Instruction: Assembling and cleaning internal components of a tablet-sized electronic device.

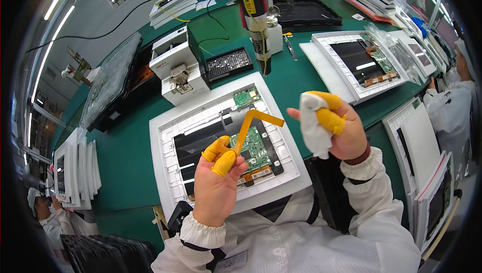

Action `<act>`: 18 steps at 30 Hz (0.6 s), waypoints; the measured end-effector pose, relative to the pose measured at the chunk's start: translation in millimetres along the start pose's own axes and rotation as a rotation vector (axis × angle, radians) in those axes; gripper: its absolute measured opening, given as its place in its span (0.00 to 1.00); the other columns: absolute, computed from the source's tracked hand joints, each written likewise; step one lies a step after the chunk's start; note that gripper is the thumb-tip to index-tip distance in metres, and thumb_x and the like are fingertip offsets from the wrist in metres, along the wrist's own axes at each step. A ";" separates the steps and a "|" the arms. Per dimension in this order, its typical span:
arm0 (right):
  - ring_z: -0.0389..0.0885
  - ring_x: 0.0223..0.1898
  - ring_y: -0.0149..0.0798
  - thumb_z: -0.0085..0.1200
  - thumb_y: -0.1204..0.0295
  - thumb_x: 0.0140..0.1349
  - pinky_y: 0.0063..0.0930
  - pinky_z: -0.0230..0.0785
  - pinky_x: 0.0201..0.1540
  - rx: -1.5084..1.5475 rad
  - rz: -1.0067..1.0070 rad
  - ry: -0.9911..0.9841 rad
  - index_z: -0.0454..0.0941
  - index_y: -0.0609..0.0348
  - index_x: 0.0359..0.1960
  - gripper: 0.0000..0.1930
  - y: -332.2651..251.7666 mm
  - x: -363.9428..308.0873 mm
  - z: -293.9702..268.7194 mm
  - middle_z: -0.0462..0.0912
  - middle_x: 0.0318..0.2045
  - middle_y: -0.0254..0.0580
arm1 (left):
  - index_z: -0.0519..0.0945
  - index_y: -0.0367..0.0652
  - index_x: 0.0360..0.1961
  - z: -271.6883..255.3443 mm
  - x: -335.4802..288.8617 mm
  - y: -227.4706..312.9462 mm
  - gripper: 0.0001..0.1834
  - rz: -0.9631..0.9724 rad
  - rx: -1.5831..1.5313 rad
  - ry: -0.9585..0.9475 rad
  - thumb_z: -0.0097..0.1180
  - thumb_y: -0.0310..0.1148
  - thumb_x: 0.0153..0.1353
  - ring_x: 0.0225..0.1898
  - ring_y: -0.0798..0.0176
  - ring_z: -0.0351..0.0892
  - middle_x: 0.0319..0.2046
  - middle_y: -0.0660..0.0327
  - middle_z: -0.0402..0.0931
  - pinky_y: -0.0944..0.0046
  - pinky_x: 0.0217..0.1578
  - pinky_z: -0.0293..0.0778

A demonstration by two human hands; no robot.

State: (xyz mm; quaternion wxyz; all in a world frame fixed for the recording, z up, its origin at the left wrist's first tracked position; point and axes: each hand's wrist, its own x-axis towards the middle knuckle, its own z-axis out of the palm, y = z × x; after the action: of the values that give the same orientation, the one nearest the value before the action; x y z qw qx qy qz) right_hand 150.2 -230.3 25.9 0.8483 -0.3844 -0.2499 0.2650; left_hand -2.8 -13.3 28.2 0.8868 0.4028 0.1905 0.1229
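Between thumb and forefinger, in yellow finger cots, my left hand pinches a bent orange flat flex cable. The cable rises and its far end points right. My right hand, also in yellow finger cots, is closed on a crumpled white wiping cloth, held in the air to the right of the cable. Below both hands lies a white display housing, its back open, on a white foam pad. Inside it sit a black panel, a green circuit board and a smaller green board.
Beyond the housing stand a white tape-dispenser-like machine, a black tray of small parts and a hanging electric screwdriver. Tweezers lie farther back. Another open housing sits at right. Stacked panels stand left; co-workers are at both sides.
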 end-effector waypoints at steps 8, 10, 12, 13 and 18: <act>0.79 0.49 0.25 0.52 0.77 0.72 0.18 0.70 0.53 -0.463 -0.020 -0.047 0.77 0.63 0.60 0.16 14.5 18.9 38.0 0.81 0.49 0.35 | 0.71 0.40 0.58 4.9 -3.8 -8.3 0.17 0.000 -0.036 0.030 0.53 0.21 0.70 0.41 0.62 0.81 0.45 0.57 0.75 0.63 0.47 0.83; 0.77 0.43 0.25 0.53 0.76 0.72 0.16 0.68 0.48 -0.570 -0.087 0.000 0.80 0.63 0.55 0.13 22.6 21.7 43.1 0.79 0.43 0.31 | 0.70 0.40 0.60 4.3 -6.0 -10.8 0.19 -0.031 -0.039 0.008 0.55 0.21 0.69 0.42 0.60 0.81 0.47 0.55 0.75 0.61 0.48 0.82; 0.77 0.43 0.24 0.54 0.76 0.71 0.17 0.68 0.48 -0.597 -0.093 -0.024 0.80 0.63 0.55 0.13 19.7 22.7 40.8 0.79 0.43 0.31 | 0.69 0.39 0.61 7.6 -11.6 -7.3 0.21 -0.087 0.023 -0.045 0.56 0.23 0.68 0.44 0.60 0.81 0.48 0.55 0.75 0.59 0.50 0.80; 0.77 0.43 0.24 0.54 0.76 0.71 0.17 0.68 0.48 -0.618 -0.089 -0.056 0.79 0.64 0.55 0.13 19.2 24.5 40.8 0.79 0.43 0.31 | 0.68 0.39 0.62 8.3 -16.0 -3.6 0.22 -0.140 0.086 -0.083 0.57 0.24 0.68 0.46 0.59 0.80 0.49 0.55 0.75 0.58 0.53 0.79; 0.78 0.45 0.27 0.53 0.78 0.70 0.20 0.70 0.50 -0.777 -0.014 -0.289 0.79 0.62 0.56 0.14 -3.3 21.4 29.4 0.79 0.44 0.34 | 0.65 0.38 0.68 -12.8 -6.1 41.7 0.30 -0.133 0.217 -0.250 0.55 0.43 0.72 0.56 0.62 0.74 0.56 0.56 0.73 0.59 0.56 0.73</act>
State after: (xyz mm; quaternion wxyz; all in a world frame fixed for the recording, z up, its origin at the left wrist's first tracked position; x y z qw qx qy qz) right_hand 148.3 -203.1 50.3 0.5979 -0.6332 -0.4505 0.1963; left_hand -16.5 19.8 53.7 0.8609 0.4950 0.1172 -0.0084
